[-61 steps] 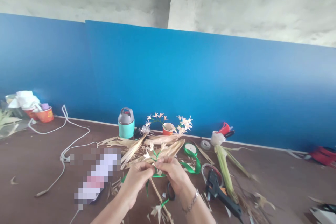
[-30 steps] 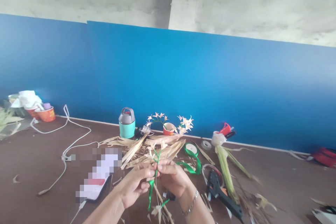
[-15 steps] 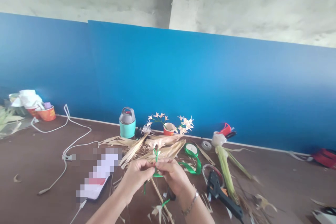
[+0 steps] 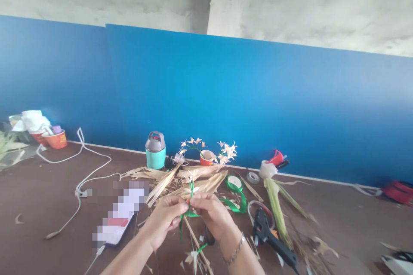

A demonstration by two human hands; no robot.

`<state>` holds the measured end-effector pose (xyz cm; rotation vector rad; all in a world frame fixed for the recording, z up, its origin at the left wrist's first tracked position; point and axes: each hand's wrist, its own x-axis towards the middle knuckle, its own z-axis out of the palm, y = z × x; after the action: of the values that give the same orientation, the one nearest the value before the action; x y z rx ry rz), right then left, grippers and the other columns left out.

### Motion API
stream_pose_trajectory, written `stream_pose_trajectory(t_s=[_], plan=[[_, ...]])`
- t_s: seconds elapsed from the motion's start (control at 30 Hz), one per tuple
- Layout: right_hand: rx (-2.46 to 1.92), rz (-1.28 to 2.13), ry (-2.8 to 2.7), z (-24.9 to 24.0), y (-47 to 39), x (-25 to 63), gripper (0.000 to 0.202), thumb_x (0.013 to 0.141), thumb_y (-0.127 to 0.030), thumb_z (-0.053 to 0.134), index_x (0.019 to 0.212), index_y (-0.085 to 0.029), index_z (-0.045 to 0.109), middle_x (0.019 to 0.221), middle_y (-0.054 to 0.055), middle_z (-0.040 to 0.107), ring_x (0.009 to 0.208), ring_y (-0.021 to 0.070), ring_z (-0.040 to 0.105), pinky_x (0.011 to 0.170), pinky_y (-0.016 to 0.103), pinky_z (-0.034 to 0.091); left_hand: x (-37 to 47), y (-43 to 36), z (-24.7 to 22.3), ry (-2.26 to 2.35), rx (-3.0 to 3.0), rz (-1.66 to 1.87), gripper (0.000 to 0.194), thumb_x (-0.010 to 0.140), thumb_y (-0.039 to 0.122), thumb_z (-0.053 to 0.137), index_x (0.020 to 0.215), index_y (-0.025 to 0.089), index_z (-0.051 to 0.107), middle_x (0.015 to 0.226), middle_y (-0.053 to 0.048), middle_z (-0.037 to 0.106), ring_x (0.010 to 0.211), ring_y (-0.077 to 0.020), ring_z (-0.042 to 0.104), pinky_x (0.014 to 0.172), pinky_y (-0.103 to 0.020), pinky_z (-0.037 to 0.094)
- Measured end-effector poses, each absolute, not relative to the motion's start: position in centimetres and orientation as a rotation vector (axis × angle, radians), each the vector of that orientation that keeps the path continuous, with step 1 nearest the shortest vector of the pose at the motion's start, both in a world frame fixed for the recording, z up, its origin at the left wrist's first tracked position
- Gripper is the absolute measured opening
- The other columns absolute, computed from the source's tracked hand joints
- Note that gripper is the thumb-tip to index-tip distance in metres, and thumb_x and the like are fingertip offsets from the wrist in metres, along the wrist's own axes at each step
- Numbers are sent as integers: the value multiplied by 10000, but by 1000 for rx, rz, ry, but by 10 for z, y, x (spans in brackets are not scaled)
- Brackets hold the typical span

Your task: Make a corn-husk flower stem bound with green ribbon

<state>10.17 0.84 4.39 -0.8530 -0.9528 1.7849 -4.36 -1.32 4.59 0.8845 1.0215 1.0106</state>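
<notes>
Both sets of fingertips meet on a thin flower stem wrapped in green ribbon, with a pale husk flower at its top. My left hand pinches it from the left, thumb against forefinger. From the other side my right hand, with a bracelet at the wrist, pinches it too. A green ribbon runs from its roll toward my fingers, and a loose green end hangs below. Under my hands lies another pale flower with a green stem. The exact grip point is hidden by my fingers.
Dried corn husks lie beyond my hands. A black glue gun is at right, near a green husk bundle. A phone with a cable lies left. Behind stand a teal flask and a paper cup with husk flowers.
My left hand has shifted slightly, its lower fingers curling more into view. The flower's top sits a little lower and looks narrower. The hanging ribbon end has moved right.
</notes>
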Motion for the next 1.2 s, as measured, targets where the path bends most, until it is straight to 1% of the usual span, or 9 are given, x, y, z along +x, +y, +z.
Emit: stream_pose_trajectory(t_s=[0.1, 0.27, 0.43, 0.57, 0.77, 0.87, 0.97, 1.07, 1.2], plan=[[-899, 1736, -932, 46, 7, 100, 173, 503, -204, 782, 438, -145, 633, 439, -35, 513, 493, 86, 372, 531, 243, 282, -42, -14, 49, 1150, 1006, 1021, 181, 576, 299, 654, 521, 170, 540, 400, 96, 319, 377, -44, 232, 428, -217, 127], [-998, 1608, -1008, 44, 6, 97, 212, 519, -265, 767, 436, -142, 615, 455, -29, 504, 496, 87, 364, 537, 247, 286, -39, -13, 48, 1338, 1303, 1122, 162, 605, 255, 626, 475, 170, 579, 451, 28, 489, 447, -104, 383, 482, -239, 281], [-1104, 1505, -1040, 39, 7, 96, 225, 503, -316, 788, 474, -139, 653, 462, -23, 521, 503, 96, 389, 541, 255, 299, -37, -11, 40, 1356, 1380, 1165, 140, 608, 234, 598, 496, 167, 648, 478, 2, 560, 491, -143, 449, 522, -251, 327], [-1169, 1458, -1038, 39, 7, 95, 233, 488, -312, 792, 442, -138, 644, 433, -19, 526, 487, 99, 403, 533, 257, 304, -35, -12, 44, 1320, 1234, 1084, 125, 571, 262, 631, 550, 150, 682, 497, 11, 558, 468, -119, 413, 487, -236, 281], [-1189, 1434, -1035, 41, 5, 94, 207, 478, -284, 802, 457, -144, 651, 451, -15, 556, 499, 108, 438, 540, 255, 334, -36, -18, 54, 1325, 1134, 1080, 138, 599, 270, 651, 514, 161, 641, 401, 66, 377, 410, -76, 254, 436, -232, 178], [-1159, 1447, -1053, 41, 4, 93, 213, 504, -305, 796, 475, -145, 659, 471, -11, 565, 518, 113, 457, 556, 253, 357, -39, -16, 50, 1301, 1105, 1074, 141, 603, 243, 646, 495, 159, 612, 413, 69, 360, 417, -68, 232, 435, -231, 149], [-1125, 1436, -1209, 42, 6, 97, 233, 621, -376, 725, 586, -147, 699, 538, 0, 596, 544, 115, 469, 564, 247, 364, -42, -10, 42, 1231, 1015, 1078, 126, 593, 238, 647, 514, 151, 599, 453, 60, 404, 433, -63, 260, 439, -220, 152], [-1279, 1230, -1614, 45, 12, 112, 307, 767, -410, 547, 751, -165, 732, 600, 11, 637, 548, 130, 490, 549, 253, 358, -44, -6, 38, 1166, 915, 1117, 154, 556, 264, 677, 518, 146, 587, 485, 65, 408, 436, -50, 264, 441, -207, 154], [-1359, 1138, -1881, 46, 13, 137, 127, 597, -145, 604, 566, -196, 717, 573, 9, 663, 593, 174, 555, 585, 270, 365, -45, -3, 37, 1129, 838, 1157, 205, 530, 305, 706, 526, 143, 581, 473, 88, 358, 409, -29, 224, 435, -207, 119]])
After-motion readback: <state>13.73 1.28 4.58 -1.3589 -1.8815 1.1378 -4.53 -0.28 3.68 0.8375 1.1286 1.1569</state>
